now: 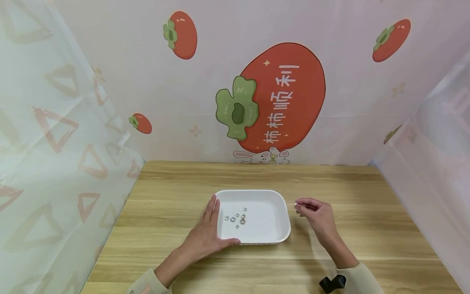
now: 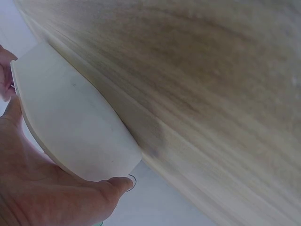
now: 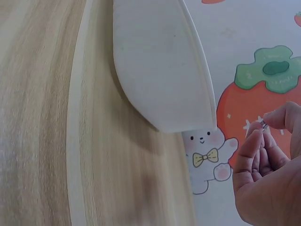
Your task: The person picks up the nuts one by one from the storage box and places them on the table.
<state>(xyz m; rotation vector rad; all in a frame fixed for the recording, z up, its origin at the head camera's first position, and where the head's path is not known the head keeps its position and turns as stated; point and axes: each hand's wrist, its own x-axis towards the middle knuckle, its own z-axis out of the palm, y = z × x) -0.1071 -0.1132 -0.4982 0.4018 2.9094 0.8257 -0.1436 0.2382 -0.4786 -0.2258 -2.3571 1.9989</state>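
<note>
A white rectangular tray [image 1: 266, 216] stands on the table, with several small ring-like metal nuts [image 1: 233, 219] lying loose in its left half. My left hand [image 1: 205, 234] rests against the tray's near left corner, fingers extended along the left rim and thumb along the front edge. In the left wrist view, that thumb [image 2: 115, 186] lies against the pale outer wall. Just beyond the tray's right side, my right hand [image 1: 318, 214] pinches a small shiny metal piece [image 1: 295, 203] between thumb and fingertips. The fingers mostly cover this piece [image 3: 264, 125] in the right wrist view.
The wood-grain table [image 1: 176, 179] extends around the tray. Behind it hangs a pale backdrop [image 1: 352, 102] printed with persimmons, and pale sheets [image 1: 40, 171] flank both sides. A black device [image 1: 332, 283] sits at my right sleeve [image 1: 361, 279].
</note>
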